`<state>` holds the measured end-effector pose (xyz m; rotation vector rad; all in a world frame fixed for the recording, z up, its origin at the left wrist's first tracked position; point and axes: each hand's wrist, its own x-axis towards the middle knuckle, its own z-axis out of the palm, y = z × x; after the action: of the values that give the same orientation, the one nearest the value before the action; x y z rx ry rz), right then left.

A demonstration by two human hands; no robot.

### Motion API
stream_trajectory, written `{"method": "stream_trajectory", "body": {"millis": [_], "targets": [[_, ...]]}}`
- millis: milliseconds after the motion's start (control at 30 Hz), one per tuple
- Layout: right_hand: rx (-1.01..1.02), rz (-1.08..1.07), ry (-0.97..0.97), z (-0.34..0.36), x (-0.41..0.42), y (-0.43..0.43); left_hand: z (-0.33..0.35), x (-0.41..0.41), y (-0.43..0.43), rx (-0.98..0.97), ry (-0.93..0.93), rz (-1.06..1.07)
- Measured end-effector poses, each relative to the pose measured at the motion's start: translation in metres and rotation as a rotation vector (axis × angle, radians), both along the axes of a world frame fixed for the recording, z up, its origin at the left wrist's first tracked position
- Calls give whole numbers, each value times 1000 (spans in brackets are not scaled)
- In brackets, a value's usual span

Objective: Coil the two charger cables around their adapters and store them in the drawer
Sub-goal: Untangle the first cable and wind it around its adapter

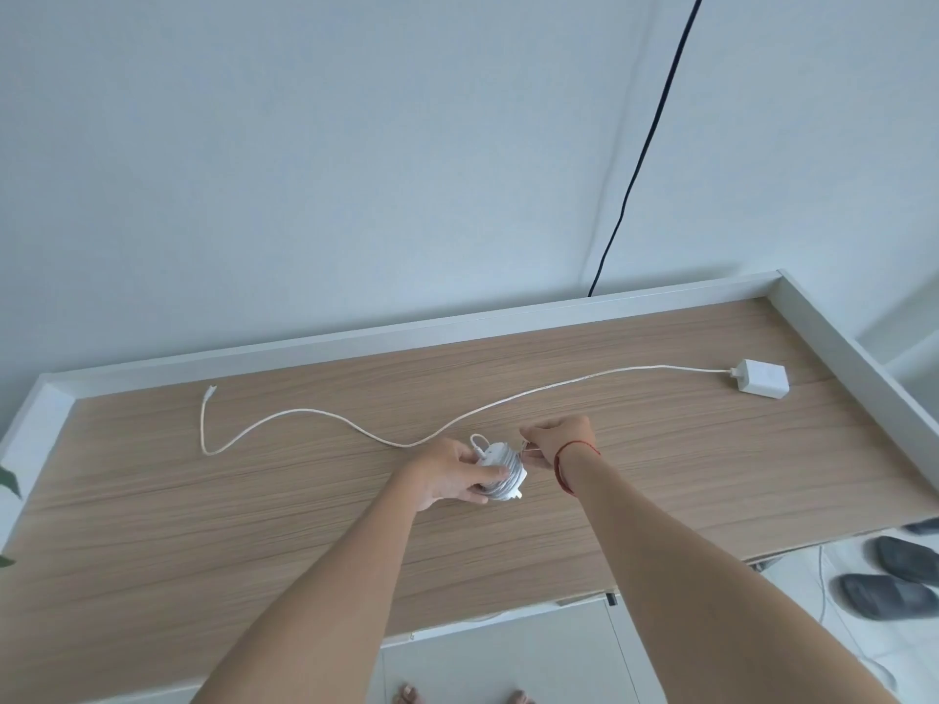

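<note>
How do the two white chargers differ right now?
The white square adapter in the hands has its cable wound round it; the white square adapter at the desk's right end has its white cable trailing uncoiled across the wooden desktop. The left hand grips the first, the right hand pinches its cable end; the second lies untouched. Both are white.

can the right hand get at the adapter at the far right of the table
Likely yes: only bare table lies between the right hand and that adapter. But its fingers pinch the cable end of the coiled charger, so it must let go first.
</note>
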<state>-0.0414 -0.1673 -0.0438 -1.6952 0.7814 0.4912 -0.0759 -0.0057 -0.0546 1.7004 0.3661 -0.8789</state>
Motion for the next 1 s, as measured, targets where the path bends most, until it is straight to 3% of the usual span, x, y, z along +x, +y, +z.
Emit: {"method": "stream_trajectory", "body": {"millis": [100,400,567,700,1000], "targets": [[-63,-25,-21,5,0,4,-4,0,3,174,-56,-57],[-82,-96,-10,5,-3,5,17,6,-12,181,-84,-74],[-118,-156,-15,1,0,12,20,2,-9,344,-309,-241],[-70,-171,11,-3,6,17,13,-5,-16,407,-441,-248],[15,-79,-8,-2,3,6,-3,-11,-4,367,-526,-206]]}}
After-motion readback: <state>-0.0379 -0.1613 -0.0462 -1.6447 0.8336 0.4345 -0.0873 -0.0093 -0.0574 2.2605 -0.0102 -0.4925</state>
